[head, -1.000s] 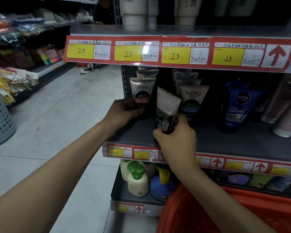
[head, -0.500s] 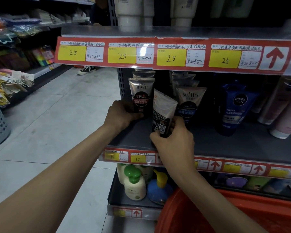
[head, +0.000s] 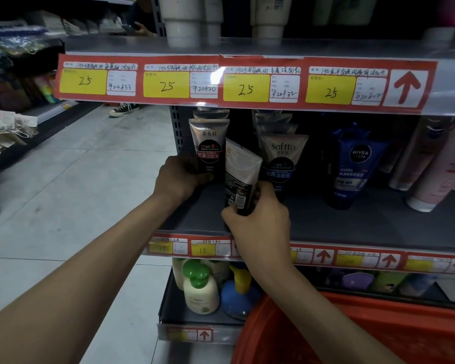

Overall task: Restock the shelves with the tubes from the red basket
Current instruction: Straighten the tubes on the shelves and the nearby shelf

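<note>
Barely any change: right hand (head: 258, 227) keeps its grip round the tilted tube (head: 241, 174), nine o'clock of the Softto tube (head: 283, 158); left hand (head: 179, 177) still holds the front tube (head: 209, 148). Shelf (head: 352, 222) placement looks nearly done.

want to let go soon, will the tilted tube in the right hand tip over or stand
Probably tippy: the tube is tall, crimp end up and tilted in the right hand. Its flat-crimped plastic body likely feels light and squeezable. The Softto tube beside it stands upright, so squared up it should hold.
</note>
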Motion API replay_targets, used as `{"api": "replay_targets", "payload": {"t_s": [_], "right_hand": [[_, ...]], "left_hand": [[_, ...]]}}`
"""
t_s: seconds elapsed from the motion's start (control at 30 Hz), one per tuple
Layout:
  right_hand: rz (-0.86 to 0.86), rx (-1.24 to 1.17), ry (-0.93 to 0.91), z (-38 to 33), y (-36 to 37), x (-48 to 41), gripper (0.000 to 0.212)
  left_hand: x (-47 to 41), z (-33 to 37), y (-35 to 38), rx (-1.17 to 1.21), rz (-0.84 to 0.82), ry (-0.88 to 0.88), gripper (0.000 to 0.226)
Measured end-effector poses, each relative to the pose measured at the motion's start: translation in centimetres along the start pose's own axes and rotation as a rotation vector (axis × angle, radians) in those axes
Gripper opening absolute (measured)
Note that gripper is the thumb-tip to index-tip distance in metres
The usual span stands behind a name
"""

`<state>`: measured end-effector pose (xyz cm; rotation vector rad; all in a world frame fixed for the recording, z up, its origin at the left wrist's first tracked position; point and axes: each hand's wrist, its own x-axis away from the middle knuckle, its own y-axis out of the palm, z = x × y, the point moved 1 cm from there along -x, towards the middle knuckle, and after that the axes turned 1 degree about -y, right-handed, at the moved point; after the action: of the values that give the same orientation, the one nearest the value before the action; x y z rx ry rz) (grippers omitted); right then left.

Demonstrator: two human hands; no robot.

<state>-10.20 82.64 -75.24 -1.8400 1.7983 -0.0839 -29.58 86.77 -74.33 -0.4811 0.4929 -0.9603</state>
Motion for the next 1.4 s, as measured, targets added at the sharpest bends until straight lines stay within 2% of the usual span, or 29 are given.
{"api": "replay_targets", "payload": {"t_s": [0.2,0.37,0.57,0.67,0.8,0.97,1.07,1.2,1.4], "right_hand": [[-0.028,-0.019,0.009,0.1,-0.4,-0.2,0.029],[-0.045,-0.023,0.012,0.2,-0.9,-0.3,0.024],[-0.13,-0.06,0.007,0.1,-1.0,-0.7,0.018],[-0.197,-0.094,-0.009,-0.3,-0.6,-0.8,0.028],[-0.183,-0.062,-0.029,-1.1,-0.4,-0.8,0.036],[-0.139,0.099,-0.024,-1.6,0.7,-1.0,0.035],[-0.124,0.151,0.015,-1.8,2.2,-1.1,0.042],[-0.133,0.137,0.038,-2.0,2.7,-1.2,0.054],[-0.22,0.064,0.026,-1.7,1.9,-1.4,0.043]], "left_hand": [[0.7,0.4,-0.5,0.022,-0.01,-0.005,0.03],[3.2,1.0,-2.5,0.032,0.059,0.021,0.021],[5.7,1.6,-4.1,0.148,-0.091,0.053,0.027],[6.7,2.0,-4.4,0.212,-0.189,0.071,0.036],[8.0,2.7,-4.7,0.311,-0.271,0.062,0.039],[8.9,3.1,-4.7,0.395,-0.307,0.097,0.034],[9.0,3.1,-4.5,0.407,-0.31,0.105,0.033],[8.4,2.5,-4.5,0.419,-0.313,0.111,0.033],[7.6,1.1,-5.1,0.419,-0.418,0.103,0.035]]}}
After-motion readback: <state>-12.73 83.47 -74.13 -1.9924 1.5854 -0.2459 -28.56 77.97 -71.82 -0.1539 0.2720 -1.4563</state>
